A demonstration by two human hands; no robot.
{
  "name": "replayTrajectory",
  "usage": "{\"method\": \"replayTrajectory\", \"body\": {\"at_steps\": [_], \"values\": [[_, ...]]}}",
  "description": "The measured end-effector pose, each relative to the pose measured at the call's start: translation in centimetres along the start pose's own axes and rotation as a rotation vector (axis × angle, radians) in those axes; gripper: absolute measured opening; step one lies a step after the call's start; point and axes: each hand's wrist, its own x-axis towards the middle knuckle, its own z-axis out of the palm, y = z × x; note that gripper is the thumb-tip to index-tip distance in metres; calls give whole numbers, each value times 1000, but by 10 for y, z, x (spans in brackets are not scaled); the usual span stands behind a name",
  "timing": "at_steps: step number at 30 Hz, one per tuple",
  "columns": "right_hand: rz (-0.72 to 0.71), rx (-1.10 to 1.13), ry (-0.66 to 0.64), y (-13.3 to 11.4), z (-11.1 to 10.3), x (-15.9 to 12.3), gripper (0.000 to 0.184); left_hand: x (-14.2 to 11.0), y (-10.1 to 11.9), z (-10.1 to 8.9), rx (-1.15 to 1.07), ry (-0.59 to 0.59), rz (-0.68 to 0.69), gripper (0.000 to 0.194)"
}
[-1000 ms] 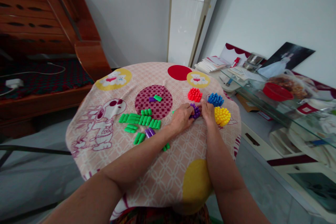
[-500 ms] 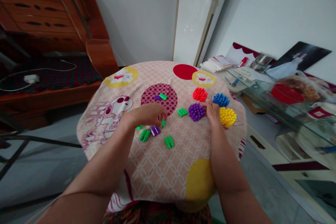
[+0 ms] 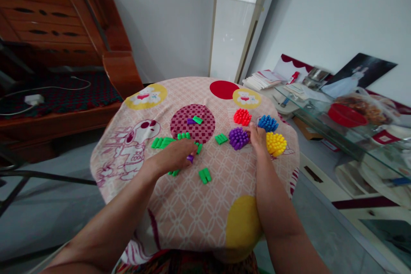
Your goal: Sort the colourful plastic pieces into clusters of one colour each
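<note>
My left hand (image 3: 180,154) is over the left middle of the table, its fingers closed down on a small purple plastic piece (image 3: 190,158). Green ribbed plastic pieces (image 3: 204,175) lie around it, one partly under the hand. On the right, my right hand (image 3: 257,138) rests with curled fingers against the edge of a purple knobbly cluster (image 3: 238,138); what its fingertips hold, if anything, is hidden. Near this hand stand red (image 3: 242,117), blue (image 3: 268,123) and yellow (image 3: 276,144) clusters. Farther back, a green piece (image 3: 197,120) touches a purple one (image 3: 190,121).
A patterned cloth (image 3: 186,218) covers the round table. To the left is a wooden bench (image 3: 120,70) with a white charger (image 3: 34,99). A glass shelf (image 3: 340,130) with a red bowl (image 3: 348,114) and papers stands on the right. A tall white cabinet unit (image 3: 229,34) is behind.
My left hand has come nearer and down onto the purple piece, uncovering green pieces behind it. My right hand stays beside the purple cluster. The view has shifted slightly.
</note>
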Motion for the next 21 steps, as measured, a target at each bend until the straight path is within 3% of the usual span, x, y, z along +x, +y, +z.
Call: {"method": "replayTrajectory", "body": {"at_steps": [5, 8, 11, 15, 19, 21], "values": [[70, 6, 1, -5, -2, -2, 67, 19, 13, -20, -129, 134, -39, 8], [63, -3, -6, -8, -3, -3, 66, 47, 22, -27, -361, 212, 18, 12], [79, -34, 8, -8, -2, -4, 66, 84, 28, -20, -493, 255, 14, 17], [79, -16, 6, -7, -2, -4, 69, 120, 27, -1, -444, 188, 16, 19], [80, -39, -19, -7, -4, -3, 71, 122, 21, 4, -462, 42, 4, 20], [75, -46, -23, -7, -3, -3, 70, 118, 20, 1, -533, 37, 1, 17]]}}
